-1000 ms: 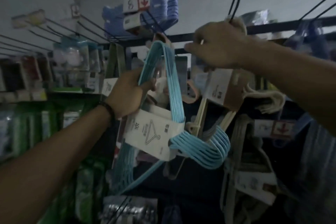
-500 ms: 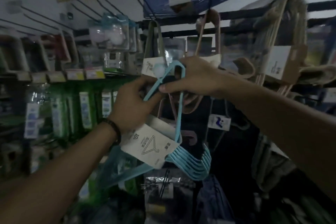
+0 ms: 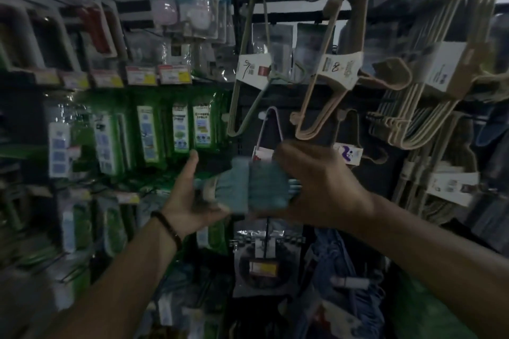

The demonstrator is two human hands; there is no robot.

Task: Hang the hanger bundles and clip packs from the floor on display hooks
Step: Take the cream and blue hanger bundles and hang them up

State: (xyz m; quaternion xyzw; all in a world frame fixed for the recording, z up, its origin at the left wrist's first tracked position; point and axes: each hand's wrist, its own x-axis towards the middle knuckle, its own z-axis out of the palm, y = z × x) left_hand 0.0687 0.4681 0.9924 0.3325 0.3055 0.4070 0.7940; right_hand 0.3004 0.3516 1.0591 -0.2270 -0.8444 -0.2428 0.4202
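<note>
A light-blue hanger bundle (image 3: 256, 187) is blurred by motion at the middle of the head view, held between both hands in front of the display wall. My left hand (image 3: 192, 201) grips its left side from below, thumb pointing up. My right hand (image 3: 319, 187) grips its right side, with the back of the hand toward me and covering part of the bundle. The bundle hangs on no hook. Its white label is not visible.
Beige hanger bundles (image 3: 333, 69) hang on black hooks at upper right. A pink-framed bundle (image 3: 271, 129) hangs just behind my hands. Green packs (image 3: 179, 129) fill the left shelves. A black hook rod (image 3: 266, 237) with a silver pack juts out below my hands.
The blue bundle and both hands have dropped lower along the display, past the beige bundles. The bundle has turned and is now blurred. My right hand has shifted from its top to its right side.
</note>
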